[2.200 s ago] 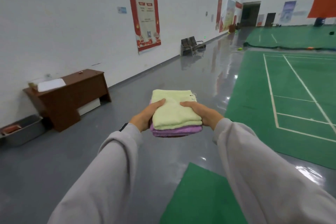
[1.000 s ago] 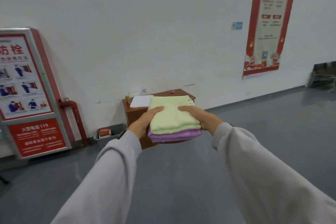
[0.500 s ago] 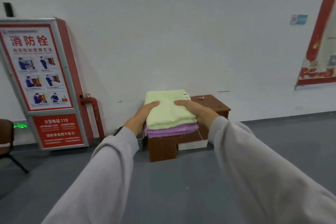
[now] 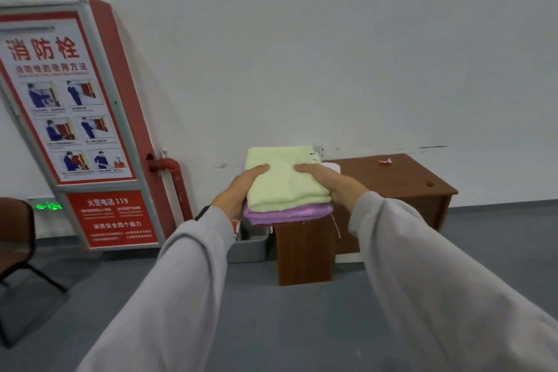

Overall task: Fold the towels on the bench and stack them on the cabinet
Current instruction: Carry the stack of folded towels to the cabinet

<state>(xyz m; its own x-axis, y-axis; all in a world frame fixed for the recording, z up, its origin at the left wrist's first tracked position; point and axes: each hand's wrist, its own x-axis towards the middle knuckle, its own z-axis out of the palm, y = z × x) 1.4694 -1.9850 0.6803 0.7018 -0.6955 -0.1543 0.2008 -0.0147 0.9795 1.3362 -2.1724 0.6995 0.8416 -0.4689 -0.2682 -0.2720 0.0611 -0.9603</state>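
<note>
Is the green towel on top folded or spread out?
Folded. The green towel is a compact rectangle with layered edges, lying on a folded purple towel; left hand and right hand hold the stack.

Brown cabinet: small red item, white sheet on top.

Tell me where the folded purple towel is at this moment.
In the head view, centre frame, the folded purple towel lies under the folded pale-green towel, both held between left hand and right hand before the brown wooden cabinet.
</note>
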